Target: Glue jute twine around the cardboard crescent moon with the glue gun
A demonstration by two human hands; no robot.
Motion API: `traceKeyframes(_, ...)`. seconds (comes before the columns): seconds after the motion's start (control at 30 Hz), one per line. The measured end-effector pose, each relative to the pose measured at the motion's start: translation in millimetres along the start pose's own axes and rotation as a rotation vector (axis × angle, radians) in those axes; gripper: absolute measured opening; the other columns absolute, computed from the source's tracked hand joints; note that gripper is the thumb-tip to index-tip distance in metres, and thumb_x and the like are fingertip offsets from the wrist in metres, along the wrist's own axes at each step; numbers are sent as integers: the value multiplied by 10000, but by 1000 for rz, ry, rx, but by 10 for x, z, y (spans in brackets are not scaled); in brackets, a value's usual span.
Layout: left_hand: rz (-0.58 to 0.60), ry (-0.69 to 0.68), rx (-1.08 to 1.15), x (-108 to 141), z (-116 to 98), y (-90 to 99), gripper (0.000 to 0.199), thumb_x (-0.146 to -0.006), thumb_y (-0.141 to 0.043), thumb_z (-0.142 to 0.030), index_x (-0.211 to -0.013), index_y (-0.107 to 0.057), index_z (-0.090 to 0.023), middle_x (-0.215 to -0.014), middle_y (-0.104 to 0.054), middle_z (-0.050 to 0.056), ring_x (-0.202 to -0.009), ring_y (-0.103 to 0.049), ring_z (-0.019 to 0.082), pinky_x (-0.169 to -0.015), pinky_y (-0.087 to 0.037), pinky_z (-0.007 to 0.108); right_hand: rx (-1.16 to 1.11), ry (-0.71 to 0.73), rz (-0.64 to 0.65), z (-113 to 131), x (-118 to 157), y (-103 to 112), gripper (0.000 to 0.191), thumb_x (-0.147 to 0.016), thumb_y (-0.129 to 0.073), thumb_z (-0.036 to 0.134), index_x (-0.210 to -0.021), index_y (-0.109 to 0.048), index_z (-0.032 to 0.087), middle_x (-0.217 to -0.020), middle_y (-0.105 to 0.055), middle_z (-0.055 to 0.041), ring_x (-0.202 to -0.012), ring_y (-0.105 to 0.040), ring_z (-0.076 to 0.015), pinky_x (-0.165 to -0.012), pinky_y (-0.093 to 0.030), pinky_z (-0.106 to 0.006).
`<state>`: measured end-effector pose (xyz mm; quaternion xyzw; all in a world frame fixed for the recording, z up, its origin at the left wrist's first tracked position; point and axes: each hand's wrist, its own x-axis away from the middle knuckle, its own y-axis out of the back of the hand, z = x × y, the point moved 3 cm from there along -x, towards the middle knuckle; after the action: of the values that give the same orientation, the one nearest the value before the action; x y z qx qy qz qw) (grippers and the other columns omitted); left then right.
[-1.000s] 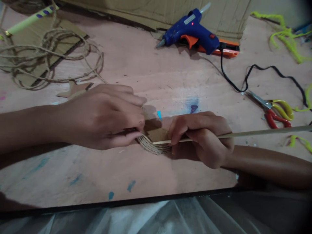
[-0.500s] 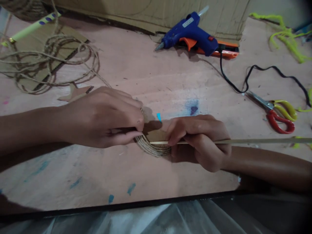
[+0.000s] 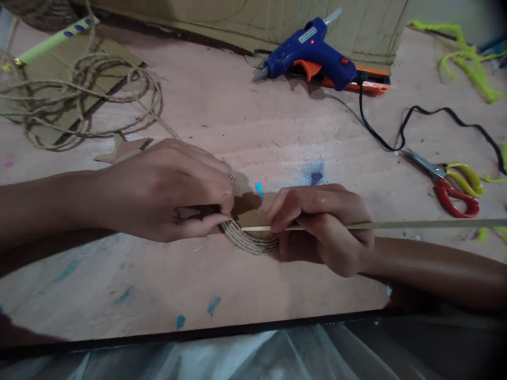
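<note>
Both hands meet mid-desk: left hand (image 3: 166, 190) pinches the twine-wrapped cardboard piece (image 3: 251, 232); right hand (image 3: 325, 224) pinches a thin stick (image 3: 415, 225), long axis running rightward.

My left hand (image 3: 166, 190) lies palm down, forearm coming in level from the left, fingers curled and thumb pinched against fingertips. My right hand (image 3: 322, 224) faces it, forearm entering from the right, knuckles up, fingers folded into a loose fist, forefinger and thumb closed together.
</note>
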<state>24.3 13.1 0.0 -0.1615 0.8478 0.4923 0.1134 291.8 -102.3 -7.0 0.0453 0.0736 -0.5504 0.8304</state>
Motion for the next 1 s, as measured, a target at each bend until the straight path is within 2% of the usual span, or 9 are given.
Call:
traceKeyframes(0.1,16,0,66,-10,1,3,109,-1297,-692,-312,-1219,-754,-359,-1005,-907,-10,-966,-895,212,-858,-675,382,-7,-10,-11,1,3,-5,303,-1225,-567,167,-1087,-828,231,-845,-792,-14,-797,-794,-194,-724,-620,-320)
traceKeyframes(0.23,32,-3,75,-12,3,8,127,-1312,-681,-294,-1206,-745,-322,-1014,-895,-10,-977,-875,192,-866,-644,382,16,49,28,16,-21,-7,283,-1232,-586,176,-1099,-830,231,-840,-780,-1,-762,-765,-178,-800,-665,-342)
traceKeyframes(0.37,35,3,74,-15,8,5,160,-1320,-654,-292,-1188,-738,-327,-1010,-898,-6,-971,-869,202,-832,-620,402,25,60,56,1,-26,2,280,-1223,-588,165,-1107,-834,231,-834,-766,5,-699,-723,-154,-697,-603,-306)
traceKeyframes(0.57,30,9,78,-29,-5,9,189,-1322,-659,-297,-1157,-749,-316,-973,-867,-22,-964,-851,186,-844,-597,386,57,75,36,-21,-20,7,295,-1244,-569,178,-1147,-840,241,-847,-800,-9,-814,-804,-198,-817,-682,-352)
traceKeyframes(0.7,28,9,83,-45,-19,1,226,-1342,-649,-282,-1129,-723,-297,-918,-800,-39,-865,-744,157,-817,-544,351,75,136,48,-2,-43,-5,290,-1227,-572,150,-1120,-832,222,-840,-779,2,-800,-806,-175,-780,-660,-321)
traceKeyframes(0.8,14,21,89,-58,-21,6,255,-1352,-635,-297,-1111,-716,-297,-916,-795,-49,-858,-718,147,-836,-544,333,84,123,18,-1,-50,-4,269,-1234,-579,166,-1165,-835,215,-801,-766,15,-803,-820,-180,-783,-668,-312)
traceKeyframes(0.9,21,32,81,-70,-23,22,266,-1354,-633,-314,-1101,-716,-309,-904,-793,-51,-852,-728,161,-843,-556,357,90,112,27,10,-55,-11,270,-1245,-573,184,-1160,-828,209,-831,-774,20,-687,-732,-133,-717,-624,-284)
traceKeyframes(1.0,32,27,71,-81,-32,38,264,-1348,-649,-327,-1095,-722,-318,-898,-817,-37,-815,-745,180,-835,-565,403,86,116,48,29,-67,-13,283,-1239,-556,170,-1132,-816,204,-846,-761,21,-659,-694,-112,-677,-587,-262)
